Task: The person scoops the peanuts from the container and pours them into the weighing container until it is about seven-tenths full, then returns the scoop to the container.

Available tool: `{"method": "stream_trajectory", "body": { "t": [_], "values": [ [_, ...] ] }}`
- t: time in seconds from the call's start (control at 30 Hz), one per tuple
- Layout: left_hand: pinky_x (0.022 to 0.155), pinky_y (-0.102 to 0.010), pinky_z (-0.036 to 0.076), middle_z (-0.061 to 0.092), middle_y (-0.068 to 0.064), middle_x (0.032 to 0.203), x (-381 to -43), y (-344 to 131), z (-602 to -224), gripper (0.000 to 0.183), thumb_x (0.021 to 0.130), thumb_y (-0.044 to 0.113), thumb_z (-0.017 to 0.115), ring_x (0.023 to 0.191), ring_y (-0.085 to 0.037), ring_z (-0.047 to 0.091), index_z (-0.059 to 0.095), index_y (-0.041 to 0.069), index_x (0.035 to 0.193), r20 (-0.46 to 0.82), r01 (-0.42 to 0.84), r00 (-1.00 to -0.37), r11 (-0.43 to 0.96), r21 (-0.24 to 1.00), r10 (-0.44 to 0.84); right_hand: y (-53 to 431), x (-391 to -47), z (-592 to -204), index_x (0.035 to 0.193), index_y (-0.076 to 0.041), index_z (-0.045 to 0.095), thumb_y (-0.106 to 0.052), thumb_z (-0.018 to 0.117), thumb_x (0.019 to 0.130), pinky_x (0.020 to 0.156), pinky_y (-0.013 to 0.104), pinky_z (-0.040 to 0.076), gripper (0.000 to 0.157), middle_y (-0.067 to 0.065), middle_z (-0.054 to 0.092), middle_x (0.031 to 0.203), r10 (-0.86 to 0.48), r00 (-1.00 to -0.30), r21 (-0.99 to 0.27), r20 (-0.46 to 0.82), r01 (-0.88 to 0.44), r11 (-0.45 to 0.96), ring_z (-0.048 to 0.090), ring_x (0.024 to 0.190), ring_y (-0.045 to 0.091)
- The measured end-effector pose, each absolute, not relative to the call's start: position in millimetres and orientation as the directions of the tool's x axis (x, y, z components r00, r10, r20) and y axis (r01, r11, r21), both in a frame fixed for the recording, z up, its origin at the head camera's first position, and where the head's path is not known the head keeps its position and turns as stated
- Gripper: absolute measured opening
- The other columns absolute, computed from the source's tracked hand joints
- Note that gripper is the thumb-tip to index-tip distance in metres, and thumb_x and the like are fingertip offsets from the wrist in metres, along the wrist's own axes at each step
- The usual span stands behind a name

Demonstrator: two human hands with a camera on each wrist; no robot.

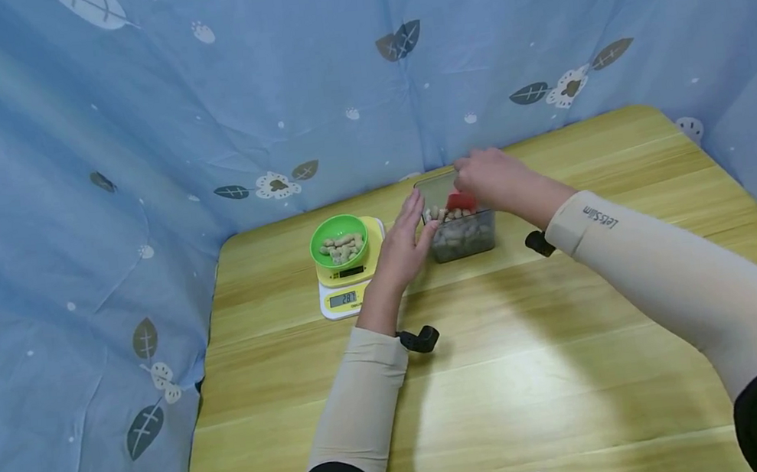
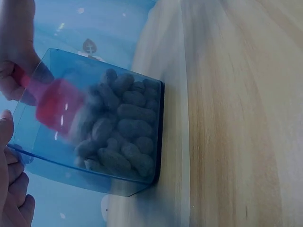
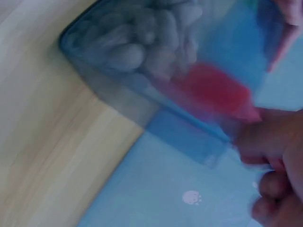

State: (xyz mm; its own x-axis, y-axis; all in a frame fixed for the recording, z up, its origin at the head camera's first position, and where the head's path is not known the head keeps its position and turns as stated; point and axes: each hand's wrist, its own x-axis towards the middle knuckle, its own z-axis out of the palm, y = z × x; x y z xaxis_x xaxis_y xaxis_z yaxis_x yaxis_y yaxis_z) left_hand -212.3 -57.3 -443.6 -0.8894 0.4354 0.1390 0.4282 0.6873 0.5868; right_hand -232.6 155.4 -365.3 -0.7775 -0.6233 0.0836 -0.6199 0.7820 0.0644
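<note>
Peanuts in their shells (image 2: 135, 127) fill the lower part of a clear plastic box (image 2: 57, 161). My right hand (image 1: 493, 178) grips the handle of a red scoop (image 1: 461, 201) over the box's far right side. The scoop's blade reaches down inside the box to the peanuts; in the right wrist view it is blurred. At the box's left side is my left hand (image 1: 407, 241), its fingers extended along the wall and its thumb spread toward the front. Part of that hand shows beside the box's rim in the left wrist view.
Left of the box, a green bowl (image 1: 315, 249) holding several peanuts stands on a yellow and white kitchen scale (image 1: 373, 238). The scale's display (image 1: 343, 299) appears to read 287. A blue patterned curtain (image 1: 334, 79) hangs behind the wooden table (image 1: 285, 400).
</note>
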Motion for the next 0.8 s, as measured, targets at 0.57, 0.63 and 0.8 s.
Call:
{"method": "stream_trajectory", "body": {
  "t": [0.57,0.63,0.8],
  "values": [
    [0.123,-0.037,0.022,0.011,0.010,0.166,-213.6,-57.0,-445.7,0.065,0.103,0.050,0.040,0.151,-0.006,0.011,0.024,0.019,0.158,0.153,0.429,-0.893,0.700,0.571,0.423,146.3,-236.3,-371.7,0.092,-0.005,0.078,0.012,0.061,0.084,0.075,0.039,0.056,0.025,0.010,0.072,0.096,-0.484,-0.875,-0.210,-0.024,-0.469,0.858,0.066,0.085,0.026],
    [0.123,-0.036,0.022,0.011,0.011,0.165,-213.3,-56.8,-445.8,0.065,0.102,0.050,0.040,0.151,-0.006,0.010,0.024,0.019,0.158,0.154,0.428,-0.894,0.698,0.574,0.422,147.9,-238.0,-370.2,0.091,-0.006,0.078,0.012,0.060,0.084,0.076,0.040,0.056,0.026,0.010,0.072,0.094,-0.491,-0.870,-0.221,-0.042,-0.472,0.854,0.066,0.086,0.026],
    [0.123,-0.036,0.022,0.011,0.011,0.165,-212.7,-55.8,-445.7,0.065,0.102,0.050,0.040,0.151,-0.006,0.011,0.025,0.019,0.157,0.153,0.430,-0.891,0.688,0.584,0.427,151.8,-240.0,-366.2,0.091,-0.005,0.078,0.011,0.062,0.082,0.079,0.043,0.057,0.025,0.011,0.073,0.094,-0.495,-0.866,-0.255,-0.070,-0.464,0.848,0.067,0.088,0.028]
  ]
}}
